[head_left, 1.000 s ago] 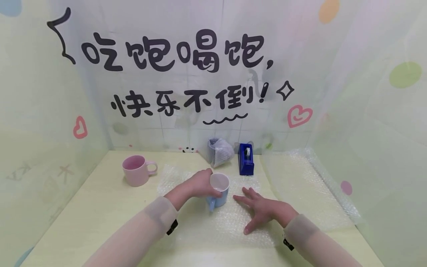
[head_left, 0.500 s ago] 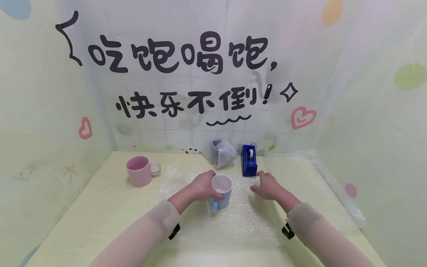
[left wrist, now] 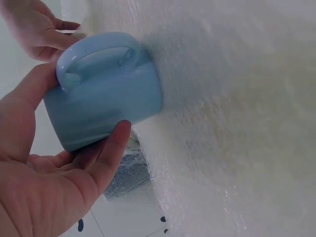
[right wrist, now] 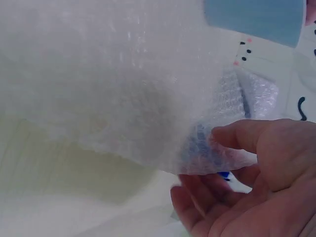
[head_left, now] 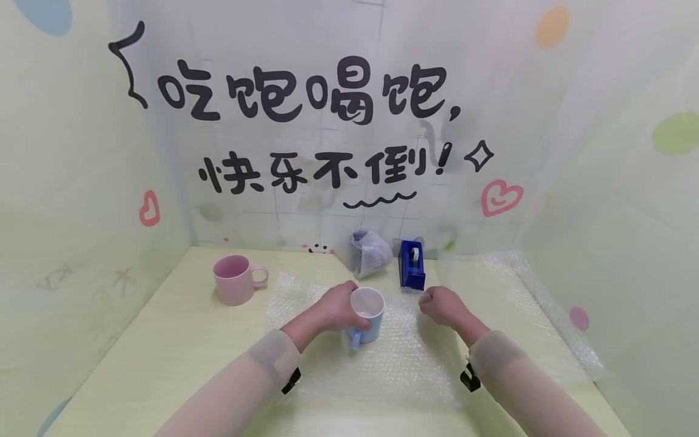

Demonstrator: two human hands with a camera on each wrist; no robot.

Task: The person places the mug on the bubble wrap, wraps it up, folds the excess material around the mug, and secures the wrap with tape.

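Two mugs: blue mug point(head_left: 372, 320) on bubble wrap sheet point(head_left: 404, 349); pink mug point(head_left: 233, 284) left of it on counter point(head_left: 175, 358).
Blue mug inside: white inner wall visible, bottom hard to make out.
Pink mug inside: pink inner wall visible.
Blue mug axis: about upright, mouth up; handle toward wearer, slightly left.
Pink mug axis: upright, handle right.
Left grip point(head_left: 337, 309): clamped round blue mug, thumb on near side, fingers on far side.
Right grip point(head_left: 445, 306): pinching raised far edge of bubble wrap sheet, thumb over, fingers under.
Wrapped bundle point(head_left: 372, 252): by back wall, bubble-wrapped; contents unclear.
Tape dispenser point(head_left: 406, 267): blue, beside bundle, tape roll point(head_left: 415, 255) seated in it; near end just beyond right grip.
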